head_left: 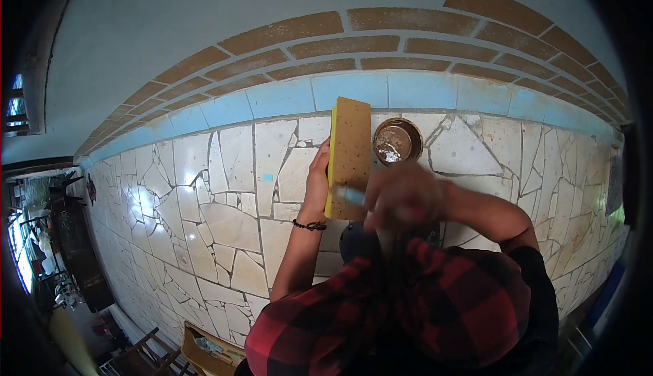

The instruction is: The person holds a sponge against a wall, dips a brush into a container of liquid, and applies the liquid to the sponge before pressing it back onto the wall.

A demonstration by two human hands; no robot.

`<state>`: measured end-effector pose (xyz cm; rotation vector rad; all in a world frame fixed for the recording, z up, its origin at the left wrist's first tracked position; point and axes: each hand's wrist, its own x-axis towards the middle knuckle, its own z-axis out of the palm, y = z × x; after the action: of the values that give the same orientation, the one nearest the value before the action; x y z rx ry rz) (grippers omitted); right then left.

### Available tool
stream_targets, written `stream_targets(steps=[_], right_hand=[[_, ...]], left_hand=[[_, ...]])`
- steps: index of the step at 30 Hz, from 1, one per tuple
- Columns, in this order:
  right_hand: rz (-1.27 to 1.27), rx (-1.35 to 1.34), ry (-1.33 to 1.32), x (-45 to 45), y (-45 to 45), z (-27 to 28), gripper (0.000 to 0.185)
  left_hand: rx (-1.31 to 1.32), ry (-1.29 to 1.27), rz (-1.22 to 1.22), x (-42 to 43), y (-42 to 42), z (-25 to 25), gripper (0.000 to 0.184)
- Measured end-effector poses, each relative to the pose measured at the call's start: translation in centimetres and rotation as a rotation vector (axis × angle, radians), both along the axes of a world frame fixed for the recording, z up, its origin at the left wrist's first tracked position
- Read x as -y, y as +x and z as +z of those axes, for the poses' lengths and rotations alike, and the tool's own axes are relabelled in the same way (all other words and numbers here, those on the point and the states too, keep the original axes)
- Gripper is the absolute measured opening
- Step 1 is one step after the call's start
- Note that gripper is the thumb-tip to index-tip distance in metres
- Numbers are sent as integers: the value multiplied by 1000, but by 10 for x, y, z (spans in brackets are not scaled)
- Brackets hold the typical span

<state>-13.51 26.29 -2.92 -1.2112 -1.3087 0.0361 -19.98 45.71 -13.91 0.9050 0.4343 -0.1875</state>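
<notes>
A rectangular sponge block (pixel 352 158), yellow along its side, has a face coated in brown paint with dark specks. My left hand (pixel 317 179) grips its left side, with the fingers partly hidden behind it. My right hand (pixel 408 202) is closed and blurred by motion over the block's lower right side. From it a blurred brush-like tool (pixel 350 196) with a pale blue part extends across the sponge's face; its exact kind is unclear. Just right of the sponge, a round can (pixel 398 141) of wet brown paint stands on the floor.
Brown brick shapes (pixel 343 47) in rows cover the lower wall above light blue skirting tiles (pixel 350 94). Below is a floor of irregular pale stone pieces (pixel 238 267). A wooden box (pixel 204 352) sits at lower left, near dark furniture (pixel 81 260). My knees in red-and-black checked cloth (pixel 462 301) are close below my hands.
</notes>
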Motion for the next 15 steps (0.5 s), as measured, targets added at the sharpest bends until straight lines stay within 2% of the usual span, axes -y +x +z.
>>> stream_targets(steps=[1, 4, 5, 8, 11, 13, 15], right_hand=[[13, -205, 43, -3, 8, -7, 25], [-320, -394, -47, 5, 53, -22, 15], [-492, -486, -74, 6, 69, -22, 20], [-669, -318, 38, 20, 113, -28, 20], [-634, -157, 15, 28, 110, -22, 13], [-491, 193, -143, 25, 89, -20, 12], [-183, 333, -554, 19, 45, -12, 8]], left_hand=[[-13, -51, 19, 0, -1, -2, 45], [-2, 0, -119, 4, -2, 14, 47], [2, 33, -148, 5, -1, 17, 48], [4, 96, -192, 8, 3, 24, 50], [-7, 90, -177, 7, 6, 26, 49], [0, 85, -155, 6, 9, 20, 48], [10, 81, -89, 4, 14, 7, 47]])
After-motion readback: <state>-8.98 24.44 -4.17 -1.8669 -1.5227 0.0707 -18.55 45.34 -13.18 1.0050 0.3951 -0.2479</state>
